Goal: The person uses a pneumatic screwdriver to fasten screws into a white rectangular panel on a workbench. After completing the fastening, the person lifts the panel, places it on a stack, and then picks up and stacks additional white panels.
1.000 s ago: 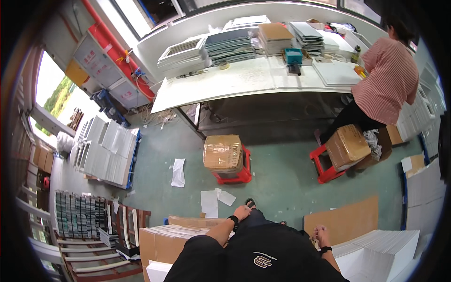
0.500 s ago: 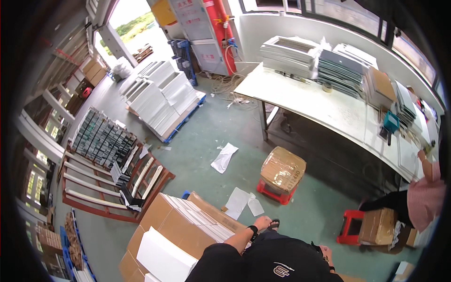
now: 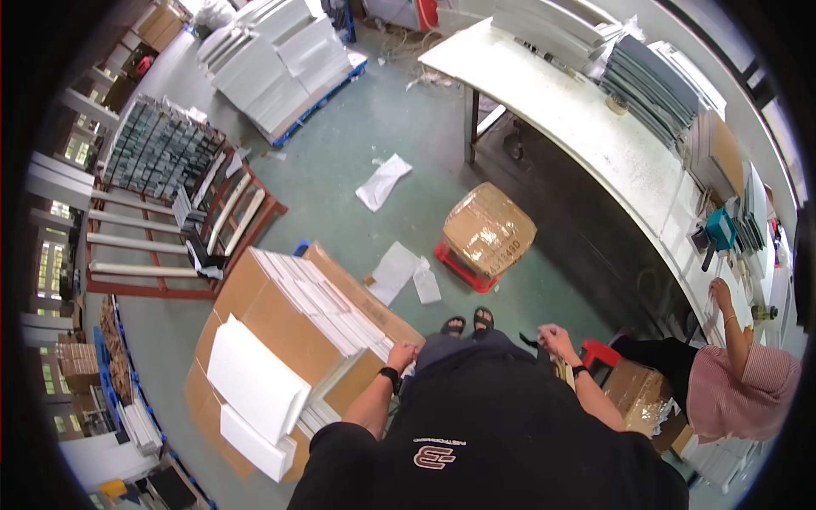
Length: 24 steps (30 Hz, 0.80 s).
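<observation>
1. head view is showing a long white worktable curving along the right side; grey and white stacks are lying along its far edge, probably kept there within reach of whoever is working at it.
2. pallets of white flat packs are sitting at the top left on the green floor, well apart from the person.
3. a big open cardboard carton is standing just to the person's left, flaps folded out; it is holding a row of thin white sheets standing on edge, and loose white panels are lying across its near flap.
4. a taped brown box is resting on a red stool ahead of the person's feet, apparently raised off the floor for easier handling.
5. a co-worker in a pink striped top is reaching one hand to the table edge at right.
6. the left hand, wearing a dark wristwatch, is curling its fingers over the near end of the white sheets at the carton's corner; it is touching them, but i cannot tell how firmly it is gripping.
7. the right hand is hanging loosely curled beside the hip near a second red stool; whether it is holding something small i cannot tell.
</observation>
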Motion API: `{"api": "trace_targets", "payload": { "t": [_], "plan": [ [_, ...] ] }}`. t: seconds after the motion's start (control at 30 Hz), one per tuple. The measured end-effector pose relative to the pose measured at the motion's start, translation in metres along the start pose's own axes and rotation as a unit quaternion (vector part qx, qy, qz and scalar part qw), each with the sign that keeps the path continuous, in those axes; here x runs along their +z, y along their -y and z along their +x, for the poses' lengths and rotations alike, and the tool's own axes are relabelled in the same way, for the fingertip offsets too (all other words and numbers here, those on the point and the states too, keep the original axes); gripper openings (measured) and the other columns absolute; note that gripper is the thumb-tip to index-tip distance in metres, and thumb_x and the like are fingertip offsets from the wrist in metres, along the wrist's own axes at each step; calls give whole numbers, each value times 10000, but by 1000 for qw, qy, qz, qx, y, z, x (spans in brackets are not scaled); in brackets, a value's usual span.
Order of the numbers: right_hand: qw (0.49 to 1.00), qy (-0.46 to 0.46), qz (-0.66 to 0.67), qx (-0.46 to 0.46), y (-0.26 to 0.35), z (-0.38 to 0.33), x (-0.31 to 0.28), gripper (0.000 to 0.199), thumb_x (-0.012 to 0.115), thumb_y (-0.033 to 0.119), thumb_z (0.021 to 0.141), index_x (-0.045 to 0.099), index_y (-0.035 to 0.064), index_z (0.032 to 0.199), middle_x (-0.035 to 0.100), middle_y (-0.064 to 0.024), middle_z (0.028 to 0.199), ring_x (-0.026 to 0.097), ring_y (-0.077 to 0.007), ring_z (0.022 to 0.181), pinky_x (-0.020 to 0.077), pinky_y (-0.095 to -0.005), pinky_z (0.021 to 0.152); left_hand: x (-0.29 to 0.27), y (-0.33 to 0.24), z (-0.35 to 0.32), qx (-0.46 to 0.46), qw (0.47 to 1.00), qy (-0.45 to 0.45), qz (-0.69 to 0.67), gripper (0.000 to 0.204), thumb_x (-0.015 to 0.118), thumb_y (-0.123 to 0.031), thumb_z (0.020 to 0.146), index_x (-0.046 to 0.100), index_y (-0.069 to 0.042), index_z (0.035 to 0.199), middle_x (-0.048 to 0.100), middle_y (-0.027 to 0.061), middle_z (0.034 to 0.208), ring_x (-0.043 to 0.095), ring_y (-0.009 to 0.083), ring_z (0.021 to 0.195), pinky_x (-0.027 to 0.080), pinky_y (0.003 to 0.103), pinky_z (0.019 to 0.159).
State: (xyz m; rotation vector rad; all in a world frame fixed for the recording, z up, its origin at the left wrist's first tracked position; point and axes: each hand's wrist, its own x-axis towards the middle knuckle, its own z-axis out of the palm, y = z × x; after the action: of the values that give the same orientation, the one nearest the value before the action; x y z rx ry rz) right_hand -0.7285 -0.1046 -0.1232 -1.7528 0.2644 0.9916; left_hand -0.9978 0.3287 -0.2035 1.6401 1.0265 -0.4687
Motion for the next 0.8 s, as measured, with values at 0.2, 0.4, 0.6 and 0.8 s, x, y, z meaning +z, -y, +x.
{"api": "trace_targets", "payload": {
  "t": [0.2, 0.4, 0.6, 0.8],
  "plan": [
    [1000, 0, -8, 25, 48, 39, -20, 253, 643, 274, 1005, 676, 40, 1096, 680, -28, 869, 623, -111, 647, 583, -314, 609, 26, -38, -28, 0, 992, -56, -117, 373, 625, -250, 922, 730, 69, 1082, 759, 160, 911, 696, 197, 840, 539, 335, 745],
    [998, 38, -25, 52, 51, 89, -16, 251, 644, 278, 1007, 678, 48, 1102, 675, -17, 874, 618, -107, 648, 583, -311, 621, 12, -80, -46, 12, 987, -147, -72, 347, 619, -231, 939, 732, 63, 1083, 753, 144, 932, 691, 188, 864, 534, 313, 770],
    [997, 44, -42, 41, 77, 112, 0, 256, 649, 284, 1007, 667, 39, 1077, 680, -28, 867, 622, -109, 638, 577, -317, 599, 5, -53, -13, -40, 963, -116, -240, 367, 652, -256, 958, 723, 84, 1075, 743, 115, 961, 672, 171, 879, 526, 301, 788],
    [998, 33, -30, 54, 101, 131, 45, 259, 660, 265, 998, 671, 18, 1077, 694, -56, 872, 647, -142, 640, 579, -307, 613, -54, -7, 30, 34, 969, -87, -228, 363, 581, -264, 1004, 720, 68, 1052, 741, 133, 952, 648, 173, 857, 516, 331, 769]
  ]
}}
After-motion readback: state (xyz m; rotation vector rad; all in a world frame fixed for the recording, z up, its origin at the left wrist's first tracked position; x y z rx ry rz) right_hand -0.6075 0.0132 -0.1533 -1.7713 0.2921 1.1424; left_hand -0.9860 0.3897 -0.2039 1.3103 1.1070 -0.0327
